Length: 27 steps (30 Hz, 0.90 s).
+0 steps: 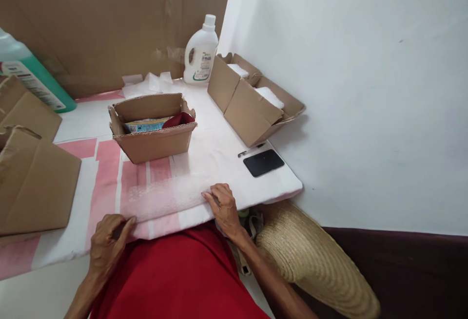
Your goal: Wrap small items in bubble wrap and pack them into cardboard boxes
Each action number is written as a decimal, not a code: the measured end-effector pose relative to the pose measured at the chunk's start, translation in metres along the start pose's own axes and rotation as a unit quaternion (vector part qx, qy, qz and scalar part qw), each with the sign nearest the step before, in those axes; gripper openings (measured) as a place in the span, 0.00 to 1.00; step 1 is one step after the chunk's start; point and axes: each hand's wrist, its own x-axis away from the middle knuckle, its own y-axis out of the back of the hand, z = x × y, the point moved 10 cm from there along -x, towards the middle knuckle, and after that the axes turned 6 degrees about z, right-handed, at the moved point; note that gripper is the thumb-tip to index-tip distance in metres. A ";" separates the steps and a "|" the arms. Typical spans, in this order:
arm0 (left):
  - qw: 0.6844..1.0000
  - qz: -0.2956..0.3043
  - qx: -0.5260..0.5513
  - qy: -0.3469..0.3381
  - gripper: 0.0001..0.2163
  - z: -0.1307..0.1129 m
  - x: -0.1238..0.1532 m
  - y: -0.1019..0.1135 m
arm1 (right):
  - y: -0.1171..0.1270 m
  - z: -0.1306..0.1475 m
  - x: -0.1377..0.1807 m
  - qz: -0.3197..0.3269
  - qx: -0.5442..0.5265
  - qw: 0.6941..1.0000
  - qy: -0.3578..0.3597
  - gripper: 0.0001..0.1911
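A sheet of clear bubble wrap [164, 197] lies along the front edge of the table, stretched between my two hands. Its left end is pinched by my left hand [107, 241], thumb against curled fingers. My right hand [224, 209] grips the other end the same way. Just beyond the sheet stands an open cardboard box [157, 146] with packets inside, one with a blue label [146, 127] and one dark red [179, 120].
Right of the box lie a black phone [263, 163] and a pen [250, 150]. Further back are divided cardboard boxes [248, 109] holding white bundles, and a white jug [201, 56]. Leftward are more boxes [40, 187] and a green bottle [40, 78]. A straw hat [307, 260] hangs beside the table.
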 end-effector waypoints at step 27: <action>0.979 -0.059 -0.165 -0.101 0.22 -0.065 -0.005 -0.029 | -0.007 0.001 0.000 -0.070 0.160 0.979 -0.102 0.10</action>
